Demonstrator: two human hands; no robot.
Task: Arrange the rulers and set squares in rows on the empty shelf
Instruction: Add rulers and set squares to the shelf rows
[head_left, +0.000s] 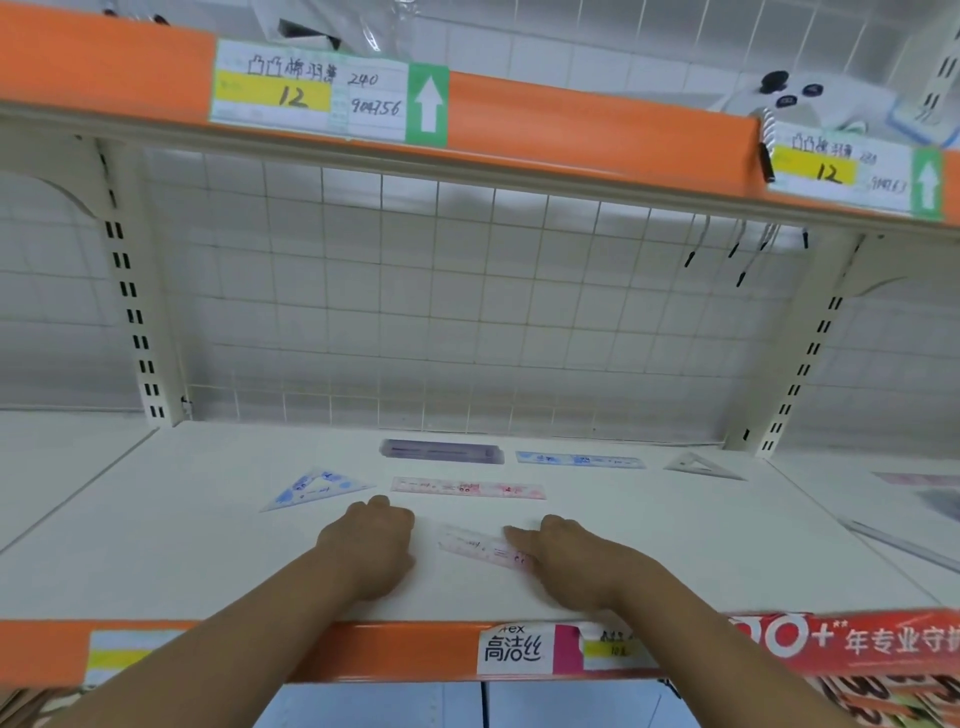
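A white shelf (208, 545) carries rulers and set squares. Along the back lie a purple ruler (441, 451), a blue ruler (579, 460) and a clear set square (701, 467). In front of them lie a blue-patterned set square (317, 488) and a pink ruler (467, 488). Nearest me, a clear pink-printed ruler (480, 548) lies tilted on the shelf. My right hand (566, 561) rests its fingers flat on the right end of this ruler. My left hand (371, 551) rests on the shelf just left of it, fingers loosely bent, holding nothing.
A wire grid back panel (467, 312) closes the shelf behind. An orange-edged upper shelf (571, 119) with price labels hangs overhead. Slotted uprights (130, 291) stand on both sides. Red printed packs (883, 675) sit at the lower right.
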